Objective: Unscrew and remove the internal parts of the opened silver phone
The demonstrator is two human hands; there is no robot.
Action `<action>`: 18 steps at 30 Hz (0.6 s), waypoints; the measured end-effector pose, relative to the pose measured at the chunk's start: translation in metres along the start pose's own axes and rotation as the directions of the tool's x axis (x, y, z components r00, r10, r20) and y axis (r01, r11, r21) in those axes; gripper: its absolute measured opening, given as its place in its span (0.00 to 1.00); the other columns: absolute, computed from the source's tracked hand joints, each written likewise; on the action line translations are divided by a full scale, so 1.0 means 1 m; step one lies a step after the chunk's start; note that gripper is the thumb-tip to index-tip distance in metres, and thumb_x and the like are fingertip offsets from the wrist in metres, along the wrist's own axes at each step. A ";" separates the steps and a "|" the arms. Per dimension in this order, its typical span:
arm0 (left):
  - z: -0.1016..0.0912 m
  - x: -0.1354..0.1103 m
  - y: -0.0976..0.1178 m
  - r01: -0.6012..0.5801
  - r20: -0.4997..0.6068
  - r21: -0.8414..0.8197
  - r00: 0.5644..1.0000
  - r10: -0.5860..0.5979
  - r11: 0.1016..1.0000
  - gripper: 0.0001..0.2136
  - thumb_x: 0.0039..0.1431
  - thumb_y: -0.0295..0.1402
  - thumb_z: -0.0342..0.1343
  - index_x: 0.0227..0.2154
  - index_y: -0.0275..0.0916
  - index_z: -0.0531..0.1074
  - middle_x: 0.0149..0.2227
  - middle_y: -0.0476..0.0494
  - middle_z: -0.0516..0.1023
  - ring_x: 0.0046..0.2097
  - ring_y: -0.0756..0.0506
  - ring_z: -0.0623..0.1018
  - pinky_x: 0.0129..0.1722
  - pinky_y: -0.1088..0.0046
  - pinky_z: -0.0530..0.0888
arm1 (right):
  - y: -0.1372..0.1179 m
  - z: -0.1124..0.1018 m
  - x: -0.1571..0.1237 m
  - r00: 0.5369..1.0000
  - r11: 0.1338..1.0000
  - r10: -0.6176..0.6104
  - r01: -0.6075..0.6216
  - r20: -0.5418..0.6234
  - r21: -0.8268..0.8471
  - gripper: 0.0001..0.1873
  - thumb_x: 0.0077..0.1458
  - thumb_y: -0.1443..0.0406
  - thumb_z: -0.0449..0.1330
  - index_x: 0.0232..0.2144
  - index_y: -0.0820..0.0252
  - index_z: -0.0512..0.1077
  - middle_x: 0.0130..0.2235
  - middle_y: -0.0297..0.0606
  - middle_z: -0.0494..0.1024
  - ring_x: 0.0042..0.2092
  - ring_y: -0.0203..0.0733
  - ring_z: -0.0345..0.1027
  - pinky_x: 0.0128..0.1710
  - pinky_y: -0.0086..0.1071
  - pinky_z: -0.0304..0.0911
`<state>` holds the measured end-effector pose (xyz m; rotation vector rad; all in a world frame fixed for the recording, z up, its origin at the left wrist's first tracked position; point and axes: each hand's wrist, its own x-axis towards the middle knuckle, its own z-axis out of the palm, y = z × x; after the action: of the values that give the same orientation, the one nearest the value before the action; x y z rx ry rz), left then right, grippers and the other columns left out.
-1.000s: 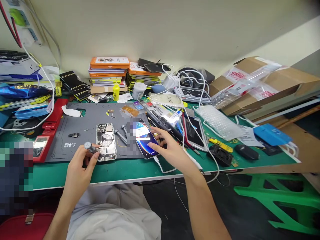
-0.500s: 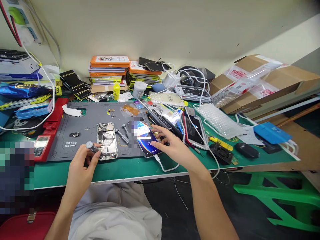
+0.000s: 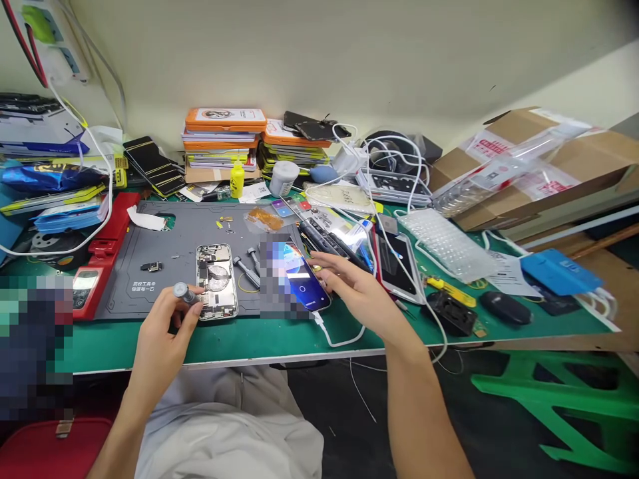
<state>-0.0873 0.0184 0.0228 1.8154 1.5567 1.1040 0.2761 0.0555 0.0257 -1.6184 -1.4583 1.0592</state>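
My left hand (image 3: 164, 326) is closed around a small grey-capped screwdriver (image 3: 184, 291), pinched between thumb and fingers at the lower left edge of an opened phone (image 3: 216, 283). That phone lies flat with its inner parts showing; the screwdriver's tip is hidden. At the right edge of a second, lit phone (image 3: 302, 289) is my right hand (image 3: 357, 293), its fingers apart and loosely bent, touching or very near the side. A white cable (image 3: 329, 336) runs from the lit phone's lower end. Two grey screwdrivers (image 3: 247, 271) lie between the phones.
The opened phone lies on a grey work mat (image 3: 170, 253). Stacked orange cases (image 3: 227, 120), a yellow bottle (image 3: 237, 178) and a white jar (image 3: 284, 178) stand behind. To the right are bubble wrap (image 3: 444, 243), a black mouse (image 3: 506, 308) and a cardboard box (image 3: 544, 173).
My right thumb has moved from over the lit screen to its right edge, and the display has changed. The camera view has shifted slightly. My left hand keeps its grip.
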 end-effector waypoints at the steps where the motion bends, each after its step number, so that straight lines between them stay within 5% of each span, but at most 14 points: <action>1: 0.000 0.000 0.000 -0.001 0.000 0.000 1.000 0.001 1.000 0.10 0.79 0.43 0.57 0.51 0.46 0.80 0.48 0.47 0.82 0.38 0.47 0.76 0.41 0.70 0.73 | 0.000 0.001 -0.003 1.000 1.000 -0.002 0.002 0.003 -0.031 0.31 0.70 0.42 0.60 0.68 0.44 0.75 0.67 0.44 0.81 0.58 0.56 0.80 0.57 0.52 0.78; 5: 0.001 0.000 -0.001 0.000 -0.002 0.019 1.000 0.000 1.000 0.11 0.79 0.43 0.57 0.52 0.46 0.81 0.49 0.46 0.83 0.39 0.46 0.77 0.41 0.70 0.73 | -0.002 0.003 -0.018 1.000 0.987 -0.008 0.009 0.001 -0.162 0.34 0.70 0.41 0.59 0.71 0.42 0.72 0.67 0.43 0.80 0.59 0.56 0.79 0.58 0.52 0.78; 11: 0.000 0.000 0.002 0.016 -0.001 0.016 1.000 -0.016 1.000 0.12 0.79 0.44 0.57 0.52 0.45 0.81 0.51 0.45 0.83 0.39 0.46 0.77 0.40 0.70 0.74 | -0.002 -0.003 -0.022 0.995 0.980 -0.034 0.051 0.091 -0.194 0.44 0.60 0.44 0.72 0.74 0.35 0.67 0.72 0.40 0.76 0.56 0.56 0.79 0.59 0.55 0.79; 18: 0.000 0.000 0.000 0.010 -0.013 0.017 1.000 -0.009 1.000 0.11 0.78 0.44 0.58 0.52 0.45 0.80 0.52 0.44 0.84 0.41 0.46 0.79 0.41 0.70 0.75 | 0.004 0.001 0.000 0.995 0.995 -0.065 0.059 -0.075 -0.076 0.29 0.73 0.46 0.58 0.69 0.46 0.74 0.60 0.45 0.86 0.56 0.55 0.82 0.57 0.55 0.79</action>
<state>-0.0874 0.0190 0.0227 1.8137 1.5852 1.1031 0.2764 0.0552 0.0214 -1.6361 -1.5023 0.9077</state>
